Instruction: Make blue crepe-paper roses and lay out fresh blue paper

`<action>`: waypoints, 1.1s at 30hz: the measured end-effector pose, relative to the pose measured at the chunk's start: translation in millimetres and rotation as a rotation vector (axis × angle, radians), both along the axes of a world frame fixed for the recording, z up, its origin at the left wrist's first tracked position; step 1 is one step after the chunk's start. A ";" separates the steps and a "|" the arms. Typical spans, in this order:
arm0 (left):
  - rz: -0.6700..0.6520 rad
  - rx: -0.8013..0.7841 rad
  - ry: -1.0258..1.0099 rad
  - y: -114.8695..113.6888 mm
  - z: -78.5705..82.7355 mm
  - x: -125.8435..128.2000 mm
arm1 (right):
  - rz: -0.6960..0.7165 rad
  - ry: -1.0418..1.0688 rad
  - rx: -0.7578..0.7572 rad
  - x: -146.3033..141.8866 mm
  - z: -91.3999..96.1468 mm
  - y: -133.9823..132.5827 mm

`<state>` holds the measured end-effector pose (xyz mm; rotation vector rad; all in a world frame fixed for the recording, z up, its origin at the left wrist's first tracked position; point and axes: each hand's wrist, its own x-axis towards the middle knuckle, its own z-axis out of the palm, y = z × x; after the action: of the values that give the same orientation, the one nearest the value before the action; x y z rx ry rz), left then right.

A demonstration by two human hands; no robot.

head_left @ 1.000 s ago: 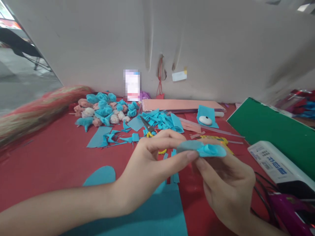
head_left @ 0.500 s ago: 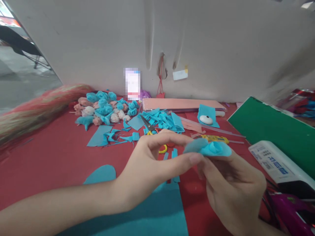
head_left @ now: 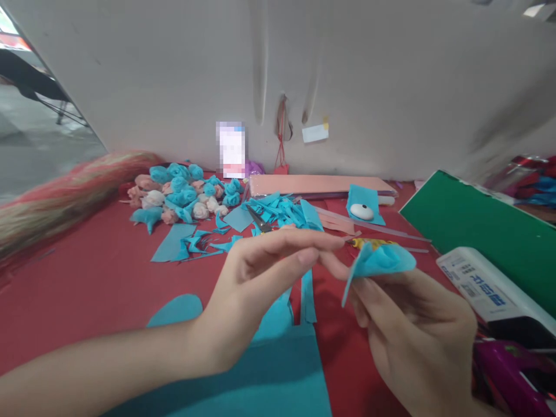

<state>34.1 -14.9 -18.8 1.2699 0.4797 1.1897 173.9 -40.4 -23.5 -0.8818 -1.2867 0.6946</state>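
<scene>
A partly formed blue crepe-paper flower (head_left: 382, 259) sits in my right hand (head_left: 417, 336), pinched at its base between thumb and fingers. One petal of it hangs down on the left side, and its centre is loosely curled. My left hand (head_left: 260, 289) is just left of the flower with its fingers stretched out and the thumb apart from the petal. A left fingertip comes close to the drooping petal; whether it touches I cannot tell. Below the hands lies a large blue crepe-paper sheet (head_left: 286, 370). Scissors (head_left: 259, 220) are partly hidden behind my left hand.
Finished blue, pink and white paper flowers (head_left: 180, 194) are heaped at the back left. Blue paper scraps (head_left: 282, 209) lie mid-table. A white oval object (head_left: 362, 212), a green board (head_left: 482, 231), a white box (head_left: 473, 284) and a purple tool (head_left: 508, 370) stand rightward.
My left thumb and fingers have let go of the petal and moved slightly left. The petal now droops downward. My right hand still holds the flower.
</scene>
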 end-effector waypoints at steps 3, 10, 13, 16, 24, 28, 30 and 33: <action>0.062 0.001 0.042 0.5 1.0 0.9 | 0.018 0.005 0.001 0.3 -0.1 -0.3; 0.092 0.032 0.121 -0.7 4.0 3.0 | 0.047 -0.058 0.030 0.9 0.4 -1.5; 0.094 0.027 0.122 -1.0 3.8 3.4 | 0.040 -0.101 0.059 1.9 0.7 -2.6; 0.083 0.009 0.113 -0.7 1.6 3.2 | 0.011 -0.151 0.078 2.6 0.7 -3.1; 0.116 0.024 0.121 -1.2 -1.7 3.9 | -0.041 -0.198 0.095 -0.2 1.5 -7.8; 0.156 0.021 0.074 -4.3 -4.8 6.8 | -0.061 -0.220 0.058 -1.3 -1.0 -9.5; 0.172 0.015 0.059 -5.2 -6.6 8.3 | -0.055 -0.224 0.056 -1.4 -3.0 -9.1; 0.190 0.008 0.056 -5.9 -8.2 10.0 | -0.040 -0.202 0.059 -1.0 -5.6 -8.7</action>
<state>44.2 -20.8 -27.0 1.2894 0.6486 1.3173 172.9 -49.1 -29.0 -0.9449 -1.4576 0.5440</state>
